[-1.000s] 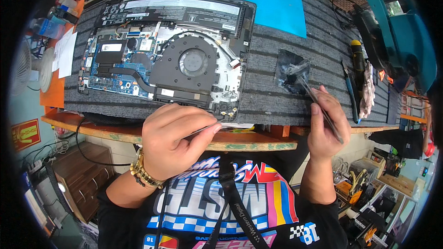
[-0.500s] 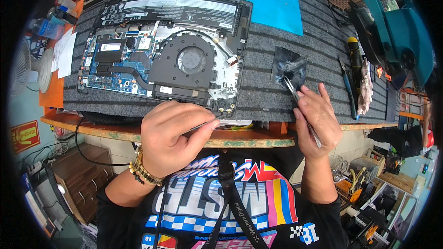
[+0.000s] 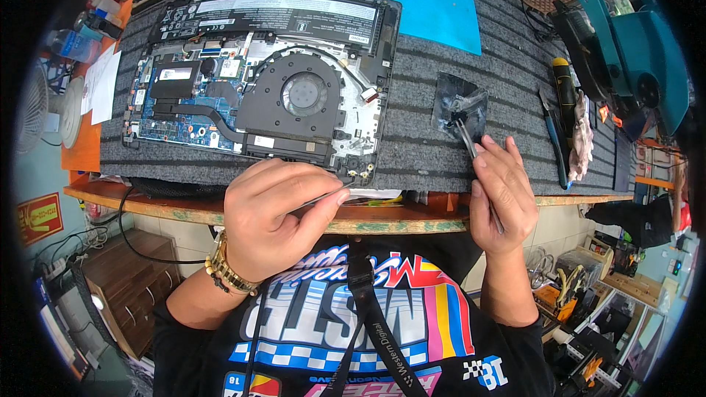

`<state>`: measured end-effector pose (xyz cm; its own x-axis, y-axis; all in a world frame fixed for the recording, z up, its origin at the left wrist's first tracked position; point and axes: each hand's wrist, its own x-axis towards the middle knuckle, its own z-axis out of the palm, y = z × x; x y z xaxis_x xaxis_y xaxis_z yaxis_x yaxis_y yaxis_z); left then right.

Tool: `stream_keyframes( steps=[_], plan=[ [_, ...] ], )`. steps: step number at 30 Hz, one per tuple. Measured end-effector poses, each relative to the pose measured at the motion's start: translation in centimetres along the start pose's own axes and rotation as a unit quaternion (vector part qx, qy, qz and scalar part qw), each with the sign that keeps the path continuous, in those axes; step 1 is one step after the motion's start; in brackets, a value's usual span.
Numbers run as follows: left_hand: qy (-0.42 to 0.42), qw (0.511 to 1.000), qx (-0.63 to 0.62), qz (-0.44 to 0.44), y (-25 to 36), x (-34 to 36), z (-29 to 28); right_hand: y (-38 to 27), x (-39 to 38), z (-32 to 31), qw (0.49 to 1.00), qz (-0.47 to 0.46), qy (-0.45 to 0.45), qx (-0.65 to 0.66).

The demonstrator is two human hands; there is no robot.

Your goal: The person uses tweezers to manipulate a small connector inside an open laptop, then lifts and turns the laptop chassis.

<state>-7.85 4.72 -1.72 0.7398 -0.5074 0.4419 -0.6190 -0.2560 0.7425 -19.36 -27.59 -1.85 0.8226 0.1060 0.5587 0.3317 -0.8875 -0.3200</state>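
An opened laptop base (image 3: 360,132) lies on the striped grey mat, its battery (image 3: 294,16), round cooling fan (image 3: 305,95) and blue circuit board (image 3: 195,129) exposed. My left hand (image 3: 268,213) is closed at the laptop's near right corner. A thin metal piece (image 3: 318,198) sits between its thumb and fingers; the rest is hidden in the grip. My right hand (image 3: 507,195) pinches a pair of tweezers (image 3: 468,140), held slanted. Their tips reach small dark pieces, too small to name, on a dark plastic bag (image 3: 447,92) right of the laptop.
Behind the laptop lies a blue mat (image 3: 434,7). Pliers (image 3: 553,132), a yellow-and-black screwdriver (image 3: 564,92) and a crumpled cloth (image 3: 582,140) lie at the right. A teal machine (image 3: 632,51) stands beyond them. The wooden table edge (image 3: 412,226) runs beneath my hands.
My right hand has shifted slightly left, and the tweezer tips have moved a little over the bag. My left hand stays in place at the laptop corner.
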Motion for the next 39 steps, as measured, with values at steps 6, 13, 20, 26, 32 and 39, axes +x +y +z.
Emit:
stream_keyframes(
  steps=[6, 13, 20, 26, 32, 39],
  plan=[
    [-0.018, 1.000, 0.002, -0.008, 0.2, 0.0, -0.3, 0.1, -0.4, 0.0, 1.000, 0.011, -0.007, -0.018],
    [-0.027, 0.999, 0.002, -0.017, 0.3, 0.0, -0.4, 0.1, -0.9, -0.1, 1.000, 0.015, -0.011, -0.021],
    [-0.023, 1.000, 0.001, -0.008, 0.3, 0.0, -0.4, 0.1, -1.1, 0.2, 0.999, 0.032, 0.012, -0.030],
    [-0.027, 1.000, 0.001, -0.005, 0.2, -0.1, -0.5, 0.1, -1.1, 0.2, 0.999, 0.028, 0.014, -0.030],
    [-0.002, 1.000, -0.001, 0.004, 0.0, 0.0, 0.0, 0.3, -1.1, 0.3, 0.999, 0.027, 0.013, -0.030],
    [-0.003, 1.000, -0.004, 0.002, -0.1, 0.0, 0.0, 0.4, -1.1, 0.3, 0.999, 0.026, 0.006, -0.025]
  ],
)
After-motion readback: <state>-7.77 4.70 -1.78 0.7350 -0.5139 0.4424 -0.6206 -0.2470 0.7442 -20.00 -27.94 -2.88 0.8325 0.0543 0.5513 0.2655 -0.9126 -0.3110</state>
